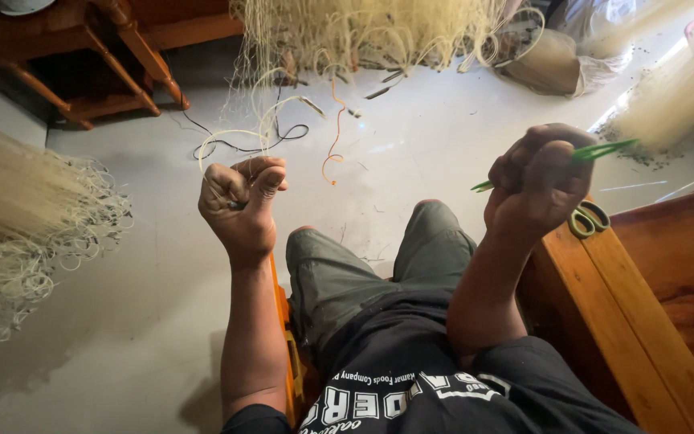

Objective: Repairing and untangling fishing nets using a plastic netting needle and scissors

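Observation:
My left hand (241, 201) is raised in a fist and grips a pale, curly fishing line (234, 138) that loops up toward the hanging net (363, 32) at the top. My right hand (541, 178) is also closed, holding a green plastic netting needle (596, 151) whose point sticks out to the right and whose tail shows to the left. Both hands are lifted above my knees, about a forearm's length apart. A thin orange cord (333, 137) dangles between the hands and the net.
Bundles of pale net lie at the left (18, 217) and upper right (676, 96). Scissors (588, 219) rest on a wooden bench (652, 305) at the right. Wooden furniture legs (134, 48) stand at the top left. A black cable (242, 146) lies on the floor.

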